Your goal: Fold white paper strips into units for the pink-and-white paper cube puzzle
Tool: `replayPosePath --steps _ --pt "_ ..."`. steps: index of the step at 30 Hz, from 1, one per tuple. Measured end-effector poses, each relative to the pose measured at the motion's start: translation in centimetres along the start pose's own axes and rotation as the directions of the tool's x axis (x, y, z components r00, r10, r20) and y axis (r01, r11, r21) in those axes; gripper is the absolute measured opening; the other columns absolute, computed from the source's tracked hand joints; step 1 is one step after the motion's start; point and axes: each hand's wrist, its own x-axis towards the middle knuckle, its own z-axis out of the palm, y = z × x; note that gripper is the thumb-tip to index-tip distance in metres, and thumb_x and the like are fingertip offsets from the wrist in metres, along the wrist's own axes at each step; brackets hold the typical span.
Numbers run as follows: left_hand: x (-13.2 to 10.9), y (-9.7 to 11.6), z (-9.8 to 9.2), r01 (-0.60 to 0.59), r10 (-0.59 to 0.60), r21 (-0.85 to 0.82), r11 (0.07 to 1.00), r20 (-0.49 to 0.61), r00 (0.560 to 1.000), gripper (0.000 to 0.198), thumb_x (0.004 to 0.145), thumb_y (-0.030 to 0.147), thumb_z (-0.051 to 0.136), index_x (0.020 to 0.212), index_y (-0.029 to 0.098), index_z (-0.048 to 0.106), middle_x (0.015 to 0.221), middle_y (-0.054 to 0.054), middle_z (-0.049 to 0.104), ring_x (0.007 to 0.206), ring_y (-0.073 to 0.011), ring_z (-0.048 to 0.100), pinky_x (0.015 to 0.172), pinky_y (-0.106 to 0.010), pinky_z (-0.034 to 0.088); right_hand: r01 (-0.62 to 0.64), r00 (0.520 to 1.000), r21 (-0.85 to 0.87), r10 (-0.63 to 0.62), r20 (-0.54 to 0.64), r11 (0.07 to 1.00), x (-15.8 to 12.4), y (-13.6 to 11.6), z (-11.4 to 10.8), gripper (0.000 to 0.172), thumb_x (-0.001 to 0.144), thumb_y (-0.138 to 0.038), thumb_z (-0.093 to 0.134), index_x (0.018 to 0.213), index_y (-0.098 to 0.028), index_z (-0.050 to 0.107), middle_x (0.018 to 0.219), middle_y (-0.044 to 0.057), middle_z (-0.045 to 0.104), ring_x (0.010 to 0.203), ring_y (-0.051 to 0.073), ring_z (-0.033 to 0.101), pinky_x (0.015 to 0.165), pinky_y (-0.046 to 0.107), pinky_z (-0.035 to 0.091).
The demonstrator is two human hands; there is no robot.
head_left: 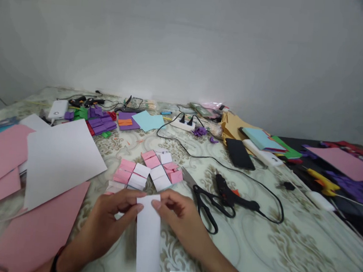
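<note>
Okay, so both hands are on one white paper strip [148,241], which is front and centre, its top end up between the fingers and its lower end running off the bottom of the view. Left hand [109,216] is mostly closed, with thumb and index finger at the strip's top left corner in a light pinch, a bit of a gap showing behind the fingertips, and a black band [55,262] round the wrist. Right hand [184,215] is about the same: thumb pressed on the face of the strip near the top right corner, the other fingers curled in loosely, tips partly hidden. Just past the fingertips sit some pink and white folded paper pieces [132,176], flat on the patterned tablecloth [300,252]. Black-handled scissors [206,200] lie just beside the right hand, blades pointing toward those pieces, and a black glue gun [230,194] rests a little farther right, its cord looping away. Over on the left, a big white sheet [61,160] partly covers a pink sheet [41,229], near the left forearm.
</note>
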Motion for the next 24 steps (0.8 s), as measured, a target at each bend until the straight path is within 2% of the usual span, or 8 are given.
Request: replayPosePath --steps 3,6,13,19,24 --pt "0.04 0.28 -0.15 -0.019 0.019 0.000 1.000 0.013 1.000 0.021 0.094 0.029 0.068 0.109 0.022 0.080 0.092 -0.003 0.084 0.075 -0.0164 0.078 0.066 -0.021 0.062 -0.012 1.000 0.072 0.014 -0.027 0.997 -0.10 0.05 -0.05 0.040 0.085 -0.058 0.074 0.081 -0.018 0.069 0.072 0.001 0.066 0.068 0.015 0.057 0.065 0.027 0.045" --pt "-0.05 0.26 -0.16 -0.029 0.029 0.001 1.000 0.004 1.000 0.021 0.093 0.028 0.069 0.110 0.022 0.080 0.091 -0.002 0.084 0.072 -0.0151 0.076 0.064 -0.020 0.061 0.002 0.999 0.075 0.001 -0.042 0.997 -0.17 -0.01 -0.14 0.040 0.085 -0.057 0.076 0.080 -0.018 0.070 0.072 0.001 0.069 0.066 0.015 0.059 0.062 0.026 0.046" --pt "-0.05 0.21 -0.22 -0.070 0.071 0.035 0.997 -0.010 0.997 0.020 0.093 0.025 0.071 0.110 0.023 0.080 0.086 0.001 0.083 0.066 -0.0107 0.073 0.061 -0.017 0.056 0.034 0.997 0.058 -0.030 -0.072 0.998 -0.27 -0.20 -0.13 0.034 0.085 -0.052 0.077 0.081 -0.019 0.070 0.068 -0.001 0.068 0.061 0.013 0.059 0.060 0.026 0.046" --pt "0.09 0.55 -0.07 0.011 -0.011 -0.052 0.999 0.009 1.000 0.029 0.093 0.025 0.070 0.121 0.019 0.073 0.077 0.002 0.078 0.064 -0.0097 0.071 0.061 -0.016 0.055 0.089 0.990 0.012 -0.087 -0.114 0.996 -0.37 0.06 -0.15 0.026 0.088 -0.043 0.074 0.079 -0.019 0.070 0.066 -0.002 0.068 0.059 0.013 0.058 0.059 0.025 0.047" --pt "0.14 0.55 -0.10 -0.032 0.033 -0.024 0.999 0.032 0.999 0.021 0.094 0.024 0.069 0.111 0.018 0.078 0.078 0.001 0.077 0.062 -0.0091 0.065 0.057 -0.017 0.050 0.098 0.990 -0.004 -0.097 -0.107 0.995 -0.40 0.00 -0.22 0.025 0.088 -0.043 0.074 0.080 -0.019 0.071 0.065 -0.002 0.067 0.058 0.012 0.057 0.057 0.025 0.046"
